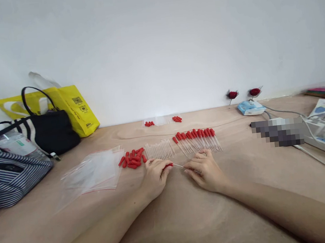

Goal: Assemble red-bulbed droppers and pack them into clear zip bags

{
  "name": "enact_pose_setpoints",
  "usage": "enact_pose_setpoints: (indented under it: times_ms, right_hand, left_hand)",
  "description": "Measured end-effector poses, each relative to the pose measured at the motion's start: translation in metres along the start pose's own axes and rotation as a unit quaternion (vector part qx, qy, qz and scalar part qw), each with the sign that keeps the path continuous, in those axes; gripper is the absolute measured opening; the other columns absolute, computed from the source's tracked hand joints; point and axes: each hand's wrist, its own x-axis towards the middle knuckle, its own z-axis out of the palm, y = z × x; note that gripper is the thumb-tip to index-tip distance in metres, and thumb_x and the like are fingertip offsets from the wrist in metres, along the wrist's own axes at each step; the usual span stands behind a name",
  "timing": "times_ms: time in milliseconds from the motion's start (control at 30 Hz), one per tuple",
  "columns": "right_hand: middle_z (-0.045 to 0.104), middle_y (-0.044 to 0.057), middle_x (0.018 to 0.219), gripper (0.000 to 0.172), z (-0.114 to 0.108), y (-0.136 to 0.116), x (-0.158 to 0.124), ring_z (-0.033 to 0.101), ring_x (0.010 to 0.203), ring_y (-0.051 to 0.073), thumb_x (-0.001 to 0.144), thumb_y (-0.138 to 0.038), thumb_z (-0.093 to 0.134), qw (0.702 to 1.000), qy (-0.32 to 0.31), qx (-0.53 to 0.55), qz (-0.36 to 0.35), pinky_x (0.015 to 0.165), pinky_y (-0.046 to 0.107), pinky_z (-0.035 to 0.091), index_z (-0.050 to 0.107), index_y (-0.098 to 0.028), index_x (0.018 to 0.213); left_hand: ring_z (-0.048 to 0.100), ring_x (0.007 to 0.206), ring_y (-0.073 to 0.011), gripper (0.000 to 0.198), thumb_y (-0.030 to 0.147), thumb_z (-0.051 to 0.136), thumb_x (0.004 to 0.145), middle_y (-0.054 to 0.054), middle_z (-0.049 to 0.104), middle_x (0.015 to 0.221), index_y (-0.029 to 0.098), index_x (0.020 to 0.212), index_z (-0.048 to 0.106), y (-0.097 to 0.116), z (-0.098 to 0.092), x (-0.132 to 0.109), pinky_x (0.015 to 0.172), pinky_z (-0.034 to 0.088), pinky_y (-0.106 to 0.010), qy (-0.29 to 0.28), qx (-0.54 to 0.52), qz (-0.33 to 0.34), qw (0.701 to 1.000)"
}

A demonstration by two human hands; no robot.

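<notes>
Between finger and thumb, my left hand (156, 175) pinches a red rubber bulb (169, 165). From its end runs a thin clear dropper tube (178, 166), whose other end is in the closed fingers of my right hand (205, 171). Bulb and tube meet, though how deep the tube sits in the bulb is hidden. Beyond my left hand lies a row of bare clear tubes (159, 150), with a heap of loose red bulbs (132, 158) to its left. Beyond my right hand is a row of droppers with red bulbs (197, 139) on them.
Clear zip bags (98, 172) lie flat on the left. Small bags with red bulbs (149, 123) rest by the wall. A black bag (56, 130), yellow bag (76, 103) and striped pouch (6, 180) stand far left. A blue tissue pack (251, 107) and cables are right.
</notes>
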Motion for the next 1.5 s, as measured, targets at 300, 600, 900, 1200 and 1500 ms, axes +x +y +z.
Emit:
enact_pose_setpoints:
  times_ms: [300, 600, 900, 1200, 1500]
  right_hand:
    - [0.058, 0.002, 0.061, 0.022, -0.001, 0.009, 0.003, 0.044, 0.068, 0.015, 0.083, -0.015, 0.041, 0.992, -0.011, -0.047, -0.116, 0.081, 0.036, 0.024, 0.063, -0.018, 0.078]
    - [0.056, 0.002, 0.060, 0.023, 0.000, 0.010, 0.007, 0.042, 0.067, 0.015, 0.082, -0.014, 0.040, 0.986, 0.010, -0.068, -0.149, 0.078, 0.035, 0.026, 0.062, -0.018, 0.077]
    - [0.056, 0.004, 0.065, 0.020, 0.008, 0.014, 0.013, 0.042, 0.068, 0.015, 0.085, -0.016, 0.038, 0.989, -0.012, 0.015, -0.144, 0.071, 0.032, 0.032, 0.057, -0.014, 0.080]
    - [0.056, 0.005, 0.068, 0.021, 0.015, 0.016, 0.015, 0.042, 0.071, 0.017, 0.087, -0.019, 0.036, 0.989, -0.060, 0.044, -0.128, 0.066, 0.029, 0.034, 0.056, -0.016, 0.078]
    - [0.060, 0.003, 0.072, 0.022, 0.005, 0.018, 0.011, 0.045, 0.075, 0.016, 0.087, -0.030, 0.044, 0.994, -0.058, 0.014, -0.095, 0.071, 0.030, 0.032, 0.061, -0.018, 0.082]
  left_hand:
    - [0.059, 0.077, -0.0160, 0.012, 0.021, 0.046, 0.083, 0.001, 0.067, 0.079, 0.022, 0.082, 0.058, 0.000, -0.003, -0.002, 0.091, 0.019, -0.045, -0.038, 0.008, 0.034, 0.999]
    - [0.060, 0.078, -0.0150, 0.014, 0.019, 0.044, 0.084, 0.001, 0.067, 0.077, 0.020, 0.081, 0.057, 0.004, -0.004, -0.004, 0.098, 0.009, -0.048, -0.020, 0.028, 0.076, 0.996]
    - [0.061, 0.081, -0.0142, 0.014, 0.019, 0.043, 0.084, 0.001, 0.067, 0.080, 0.020, 0.081, 0.056, 0.008, -0.005, -0.004, 0.101, 0.006, -0.047, -0.013, 0.013, 0.099, 0.995]
    - [0.060, 0.093, -0.0177, 0.016, 0.019, 0.044, 0.084, 0.001, 0.069, 0.076, 0.021, 0.079, 0.059, 0.006, -0.003, -0.004, 0.101, 0.013, -0.047, -0.015, 0.026, 0.114, 0.993]
    - [0.056, 0.089, -0.0182, 0.013, 0.025, 0.050, 0.083, 0.003, 0.068, 0.082, 0.028, 0.087, 0.062, -0.009, -0.014, -0.005, 0.097, 0.013, -0.046, -0.022, 0.071, 0.101, 0.992]
